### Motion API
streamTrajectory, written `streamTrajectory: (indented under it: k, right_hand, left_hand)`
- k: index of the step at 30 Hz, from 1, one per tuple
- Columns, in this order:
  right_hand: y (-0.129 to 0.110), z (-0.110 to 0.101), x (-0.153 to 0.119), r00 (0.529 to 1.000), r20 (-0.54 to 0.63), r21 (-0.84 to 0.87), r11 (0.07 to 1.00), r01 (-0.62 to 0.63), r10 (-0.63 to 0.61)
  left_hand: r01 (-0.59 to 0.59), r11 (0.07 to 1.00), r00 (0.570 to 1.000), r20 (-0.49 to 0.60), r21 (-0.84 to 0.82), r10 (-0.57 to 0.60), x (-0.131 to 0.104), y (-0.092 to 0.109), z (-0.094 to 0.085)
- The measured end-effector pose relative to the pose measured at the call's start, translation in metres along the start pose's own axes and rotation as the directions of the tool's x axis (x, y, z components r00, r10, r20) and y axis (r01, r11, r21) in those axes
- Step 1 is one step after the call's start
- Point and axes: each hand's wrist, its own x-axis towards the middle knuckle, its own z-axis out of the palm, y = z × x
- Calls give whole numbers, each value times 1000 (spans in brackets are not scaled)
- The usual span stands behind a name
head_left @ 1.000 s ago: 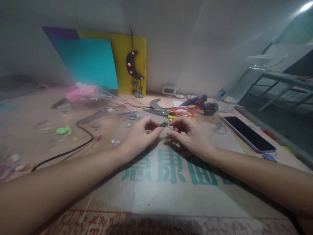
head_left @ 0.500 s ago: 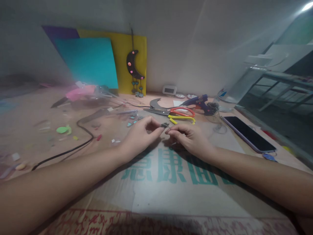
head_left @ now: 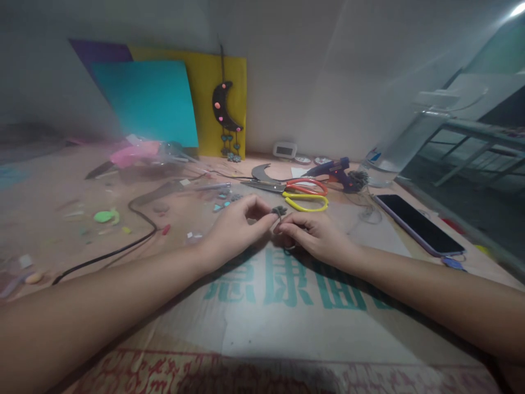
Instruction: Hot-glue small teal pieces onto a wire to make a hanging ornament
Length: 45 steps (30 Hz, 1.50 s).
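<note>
My left hand [head_left: 241, 224] pinches a small dark grey piece [head_left: 279, 210] between thumb and fingertips, above the middle of the worktop. Just to its right, the fingers of my right hand [head_left: 318, 232] are pressed together at a thin dark strand that runs down from the piece. The fingertips of both hands almost touch. Behind them lie scissors [head_left: 283, 187] with one red and one yellow handle. Small turquoise pieces [head_left: 221, 206] rest beyond my left hand.
A glue gun [head_left: 338, 171], a grey crescent [head_left: 263, 173] and a small white clock [head_left: 285, 149] stand behind. At right is a phone [head_left: 418, 224]. A black cord [head_left: 110, 255] crosses the left side. A decorated dark moon [head_left: 221, 106] hangs before a yellow board [head_left: 172, 57].
My right hand has moved slightly left and down, closer to my left hand. The grey piece has turned and shows more, and the yellow scissor handle is now uncovered.
</note>
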Motion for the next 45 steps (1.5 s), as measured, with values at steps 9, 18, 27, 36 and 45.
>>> streamTrajectory:
  k: [9, 18, 27, 36, 45]
  right_hand:
    - [2, -1, 1, 999, 22, -72, 997, -34, 36]
    - [13, -7, 3, 957, -289, 89, 995, 54, -26]
    - [11, -5, -1, 954, -294, 210, 971, 115, -49]
    - [8, -4, 2, 974, -215, 179, 983, -32, 71]
    - [-1, -3, 1, 987, -132, 217, 974, -57, 87]
  left_hand:
    - [-21, 999, 998, 62, -36, 23, -1, -3, 0]
    - [-2, 1000, 996, 84, -21, 4, 0, -2, 1]
    - [-19, 1000, 998, 68, 0, 19, 1, -3, 0]
    - [-41, 999, 995, 91, 33, 38, -1, -2, 0]
    - [-95, 992, 990, 111, 86, 85, -2, -1, 1]
